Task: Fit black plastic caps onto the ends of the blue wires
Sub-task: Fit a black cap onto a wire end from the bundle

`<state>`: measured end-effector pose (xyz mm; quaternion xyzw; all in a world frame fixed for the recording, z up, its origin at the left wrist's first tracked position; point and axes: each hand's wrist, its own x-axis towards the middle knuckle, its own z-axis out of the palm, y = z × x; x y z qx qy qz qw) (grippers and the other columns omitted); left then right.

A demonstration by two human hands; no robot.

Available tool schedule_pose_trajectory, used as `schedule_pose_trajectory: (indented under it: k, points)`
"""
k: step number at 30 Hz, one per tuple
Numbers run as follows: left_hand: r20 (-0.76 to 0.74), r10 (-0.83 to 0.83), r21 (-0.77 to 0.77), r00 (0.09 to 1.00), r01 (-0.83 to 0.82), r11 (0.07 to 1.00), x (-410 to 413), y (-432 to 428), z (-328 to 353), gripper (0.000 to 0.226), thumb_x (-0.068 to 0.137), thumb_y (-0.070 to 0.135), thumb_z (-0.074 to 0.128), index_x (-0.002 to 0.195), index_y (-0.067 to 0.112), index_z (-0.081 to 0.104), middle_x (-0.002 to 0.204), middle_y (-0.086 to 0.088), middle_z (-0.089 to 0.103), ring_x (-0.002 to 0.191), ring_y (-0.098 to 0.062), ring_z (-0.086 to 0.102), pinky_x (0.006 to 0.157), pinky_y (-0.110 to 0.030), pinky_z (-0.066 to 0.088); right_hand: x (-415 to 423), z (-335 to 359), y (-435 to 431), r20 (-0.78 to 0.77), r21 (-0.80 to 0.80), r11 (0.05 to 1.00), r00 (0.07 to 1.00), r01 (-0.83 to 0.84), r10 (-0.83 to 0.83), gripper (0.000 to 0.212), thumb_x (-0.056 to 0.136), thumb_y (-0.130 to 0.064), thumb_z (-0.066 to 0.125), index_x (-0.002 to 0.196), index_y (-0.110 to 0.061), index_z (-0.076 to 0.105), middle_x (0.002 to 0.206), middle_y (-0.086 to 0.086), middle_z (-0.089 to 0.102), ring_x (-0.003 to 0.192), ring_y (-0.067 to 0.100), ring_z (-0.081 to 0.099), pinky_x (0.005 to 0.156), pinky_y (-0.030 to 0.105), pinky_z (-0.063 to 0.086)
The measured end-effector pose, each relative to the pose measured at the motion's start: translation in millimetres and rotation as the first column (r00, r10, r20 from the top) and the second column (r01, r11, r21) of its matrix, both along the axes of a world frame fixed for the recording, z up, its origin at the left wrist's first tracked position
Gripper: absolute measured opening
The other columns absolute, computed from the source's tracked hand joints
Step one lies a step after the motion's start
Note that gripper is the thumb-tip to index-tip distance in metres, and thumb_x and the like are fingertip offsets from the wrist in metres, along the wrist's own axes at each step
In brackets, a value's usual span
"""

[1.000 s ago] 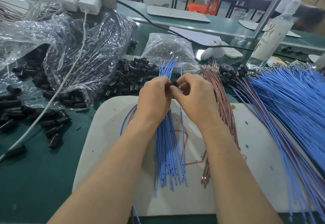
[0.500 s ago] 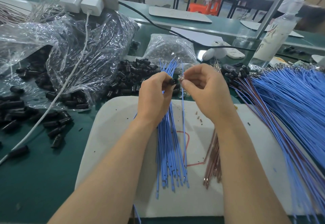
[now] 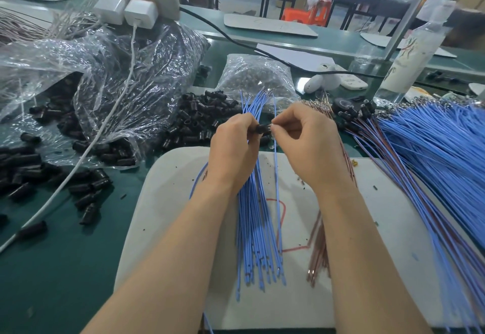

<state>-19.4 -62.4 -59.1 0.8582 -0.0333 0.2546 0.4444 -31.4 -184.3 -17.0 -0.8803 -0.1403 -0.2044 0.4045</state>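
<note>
Two hands meet above the white mat (image 3: 170,202). The left hand (image 3: 233,150) pinches one black cap (image 3: 263,129) btwn thumb & fingertips, mouth facing right. The right hand (image 3: 312,147) pinches a single blue wire (image 3: 276,176) just under its top end, which sits right at the cap's mouth. Can't tell if it's in yet, as the fingers hide the join. The rest of that wire hangs down onto the mat. A bundle of blue wires (image 3: 254,228) runs under the left palm; can't tell whether it's gripped.

Handling, as a judgement:
- Cap: tiny, light, rigid short tube w/ a glossy skin, so prob. slippery. Hold round the body & leave the mouth clear.
- Wire: thin, very light, floppy along its length, w/ smooth matte insulation. Grip close to the end so the short free bit stays stiff. Held further back it would likely buckle instead of pushing in.
- Metal ends look fine & prob. bend easily, so push straight w/o twisting.

Other materials:
- Loose caps (image 3: 199,118) are heaped on the green surface (image 3: 52,268), some spilling from a crinkly clear bag (image 3: 118,71).
- Copper-toned wires (image 3: 319,249) lie on the mat beside the bundle.
- A big heap of blue wires (image 3: 433,150) fans out at right, w/ thin straight strands.
</note>
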Motion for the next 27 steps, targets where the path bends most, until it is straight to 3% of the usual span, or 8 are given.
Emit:
schedule_pose_trajectory:
  k: [8,13,17,20,23,27]
  points:
    - [-0.021,0.001,0.165,1.0,0.002,0.986,-2,2,2,0.008,0.088,0.01,0.057,0.093,0.011,0.063,0.086,-0.002,0.061,0.08,-0.023,0.055,0.072,-0.038,0.046,5,-5,-1,0.003,-0.019,0.999,0.999,0.051,-0.051,0.006,0.084,-0.007,0.065,0.084,-0.011,0.07,0.075,-0.001,0.068,0.072,0.011,0.062,0.072,0.021,0.048]
    - [-0.109,-0.165,0.058,0.98,0.172,0.983,-3,8,2,0.016,0.086,0.013,0.064,0.099,0.021,0.064,0.079,0.012,0.057,0.07,-0.003,0.051,0.072,-0.026,0.046,13,-12,-11,-0.102,0.062,0.997,0.994,0.048,-0.042,0.007,0.084,-0.007,0.068,0.086,-0.012,0.072,0.075,-0.005,0.067,0.075,0.008,0.064,0.075,0.019,0.051]
    - [-0.103,-0.21,0.059,0.972,0.216,0.975,-3,8,2,0.01,0.085,0.013,0.065,0.093,0.017,0.069,0.079,0.006,0.064,0.071,-0.005,0.055,0.07,-0.024,0.045,17,-16,-17,-0.195,0.118,0.993,0.98,-0.015,0.038,0.009,0.084,-0.007,0.069,0.085,-0.016,0.071,0.077,-0.007,0.069,0.072,0.004,0.064,0.072,0.015,0.05]
    - [-0.088,-0.212,0.072,0.973,0.218,0.973,-3,9,3,0.01,0.085,0.01,0.065,0.093,0.013,0.07,0.082,0.0,0.067,0.076,-0.015,0.06,0.073,-0.031,0.05,17,-17,-18,-0.205,0.131,0.99,0.976,-0.044,0.071,0.009,0.083,-0.007,0.07,0.085,-0.015,0.071,0.077,-0.005,0.07,0.072,0.004,0.065,0.074,0.018,0.052]
    - [-0.078,-0.208,0.1,0.975,0.216,0.971,-4,8,2,0.009,0.085,0.011,0.065,0.091,0.014,0.07,0.081,0.0,0.066,0.073,-0.014,0.058,0.071,-0.027,0.048,17,-18,-18,-0.205,0.137,0.989,0.976,-0.052,0.079,0.01,0.083,-0.008,0.07,0.084,-0.017,0.071,0.078,-0.005,0.071,0.074,0.005,0.066,0.074,0.018,0.053]
    - [-0.059,-0.213,0.043,0.975,0.215,0.976,-5,6,4,0.009,0.084,0.01,0.066,0.091,0.013,0.07,0.08,0.001,0.066,0.069,-0.008,0.056,0.067,-0.018,0.045,16,-19,-15,-0.237,0.332,0.942,0.963,-0.046,0.13,0.015,0.084,-0.005,0.069,0.082,-0.019,0.07,0.078,0.001,0.072,0.075,0.011,0.069,0.075,0.022,0.056]
